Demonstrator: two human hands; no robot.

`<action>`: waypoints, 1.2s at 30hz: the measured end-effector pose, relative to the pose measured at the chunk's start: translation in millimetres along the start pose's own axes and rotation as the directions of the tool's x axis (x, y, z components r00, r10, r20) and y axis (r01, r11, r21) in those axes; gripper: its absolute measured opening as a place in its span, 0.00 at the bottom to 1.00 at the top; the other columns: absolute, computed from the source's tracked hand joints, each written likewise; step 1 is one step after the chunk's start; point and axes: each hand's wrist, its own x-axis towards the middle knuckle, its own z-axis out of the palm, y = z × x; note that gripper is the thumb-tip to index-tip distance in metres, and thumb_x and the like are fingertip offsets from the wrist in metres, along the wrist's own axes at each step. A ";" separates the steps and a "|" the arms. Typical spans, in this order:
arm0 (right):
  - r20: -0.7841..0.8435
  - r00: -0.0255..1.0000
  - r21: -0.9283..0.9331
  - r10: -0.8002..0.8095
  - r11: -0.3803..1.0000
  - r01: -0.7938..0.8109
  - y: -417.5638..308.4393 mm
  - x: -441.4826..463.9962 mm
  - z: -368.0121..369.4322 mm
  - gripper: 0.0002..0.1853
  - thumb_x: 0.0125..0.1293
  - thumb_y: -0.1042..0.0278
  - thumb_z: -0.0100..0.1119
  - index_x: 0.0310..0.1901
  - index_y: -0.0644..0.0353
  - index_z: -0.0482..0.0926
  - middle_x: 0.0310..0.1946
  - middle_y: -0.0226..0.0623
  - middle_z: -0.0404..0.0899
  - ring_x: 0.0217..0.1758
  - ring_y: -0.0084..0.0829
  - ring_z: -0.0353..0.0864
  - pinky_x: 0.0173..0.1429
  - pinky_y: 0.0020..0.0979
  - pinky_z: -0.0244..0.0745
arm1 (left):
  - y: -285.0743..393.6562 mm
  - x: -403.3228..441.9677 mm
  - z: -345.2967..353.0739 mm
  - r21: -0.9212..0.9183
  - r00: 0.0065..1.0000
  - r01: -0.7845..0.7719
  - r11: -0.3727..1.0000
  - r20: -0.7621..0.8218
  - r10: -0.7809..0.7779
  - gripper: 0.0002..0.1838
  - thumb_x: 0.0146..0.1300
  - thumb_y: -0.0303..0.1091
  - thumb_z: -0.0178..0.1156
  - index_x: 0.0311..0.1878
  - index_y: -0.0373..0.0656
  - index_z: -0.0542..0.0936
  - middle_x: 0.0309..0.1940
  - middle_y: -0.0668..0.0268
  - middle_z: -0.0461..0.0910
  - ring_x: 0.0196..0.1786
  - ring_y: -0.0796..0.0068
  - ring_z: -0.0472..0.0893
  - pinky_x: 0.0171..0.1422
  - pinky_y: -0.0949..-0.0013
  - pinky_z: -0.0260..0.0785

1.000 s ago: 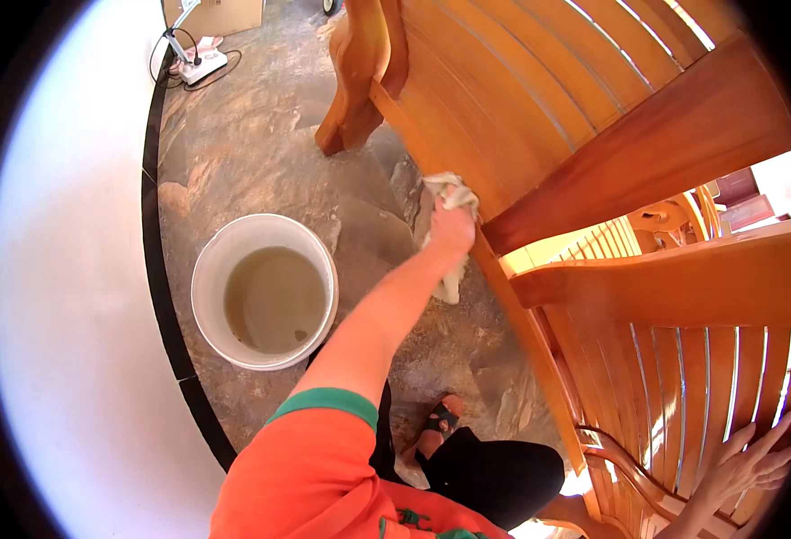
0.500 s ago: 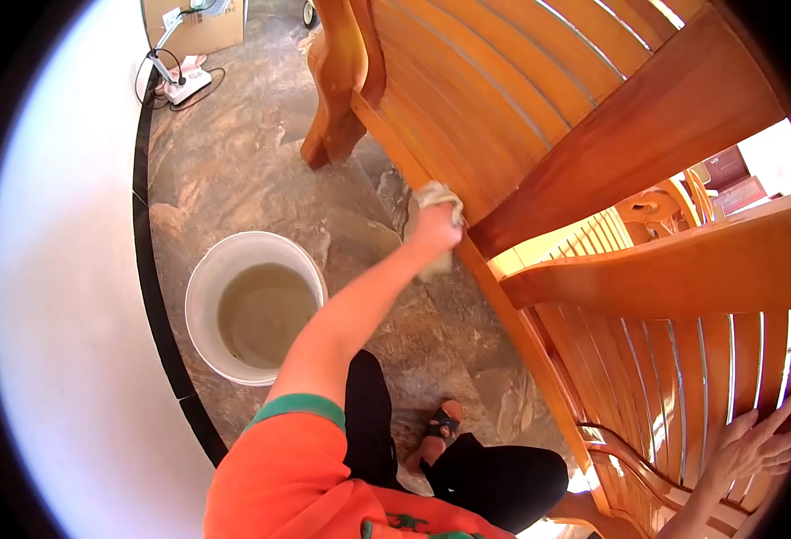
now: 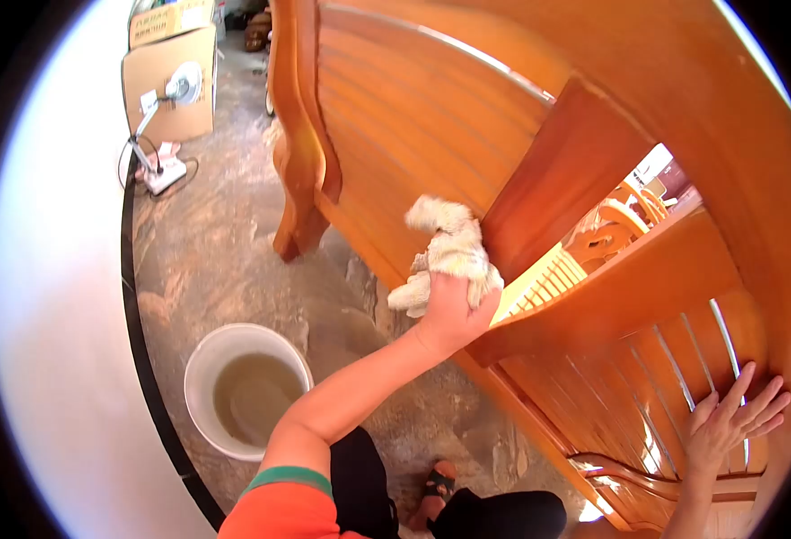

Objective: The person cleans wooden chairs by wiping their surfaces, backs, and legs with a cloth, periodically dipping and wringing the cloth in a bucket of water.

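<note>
My left hand [image 3: 457, 314] is closed round a damp-looking, cream-coloured cloth [image 3: 457, 247]. The bunched cloth lies against the lower slatted panel of a varnished orange-brown wooden bench [image 3: 413, 117], beside a wide darker upright board. Part of it hangs over the bench's lower rail. Farther right, my right hand [image 3: 732, 427] rests flat with fingers spread on another slatted section of the same bench. Nothing shows in that hand.
A white bucket [image 3: 200, 386] of murky water stands on the marbled floor [image 3: 225, 242] at left. Behind it are a small white fan-like device [image 3: 164, 175] with a cable and cardboard boxes [image 3: 169, 81]. A white wall [image 3: 63, 296] runs along the left.
My left hand has brought the cloth from the lower rail up onto the slatted panel. The view has shifted, so the bucket and boxes sit lower. My right hand stays on the slats.
</note>
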 end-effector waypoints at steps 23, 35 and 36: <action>0.015 0.998 0.096 0.064 0.993 -0.065 3.2 -5.6 -6.0 0.29 0.53 0.70 0.49 0.61 0.57 0.66 0.68 0.55 0.46 0.71 0.62 0.36 0.70 0.59 0.26 | 76.4 150.1 -2.1 0.362 0.870 -0.473 0.803 0.047 0.491 0.24 0.49 0.37 0.56 0.49 0.34 0.74 0.53 0.53 0.70 0.56 0.48 0.67 0.62 0.49 0.54; 0.058 0.997 0.099 0.051 0.993 -0.057 3.3 -13.0 -4.1 0.31 0.51 0.72 0.49 0.62 0.56 0.64 0.68 0.56 0.45 0.70 0.66 0.35 0.67 0.65 0.27 | 64.4 312.7 -46.6 0.579 0.697 -0.453 0.678 -0.243 0.674 0.21 0.58 0.32 0.46 0.56 0.43 0.71 0.47 0.47 0.72 0.53 0.47 0.69 0.59 0.50 0.60; 0.052 0.998 0.108 0.043 0.993 -0.048 3.7 -10.3 -5.7 0.31 0.51 0.73 0.49 0.62 0.58 0.64 0.68 0.56 0.45 0.71 0.65 0.36 0.68 0.64 0.27 | 48.6 328.3 -60.1 0.637 0.690 -0.369 0.677 -0.300 0.659 0.20 0.62 0.34 0.43 0.56 0.40 0.71 0.49 0.47 0.71 0.54 0.46 0.68 0.61 0.51 0.56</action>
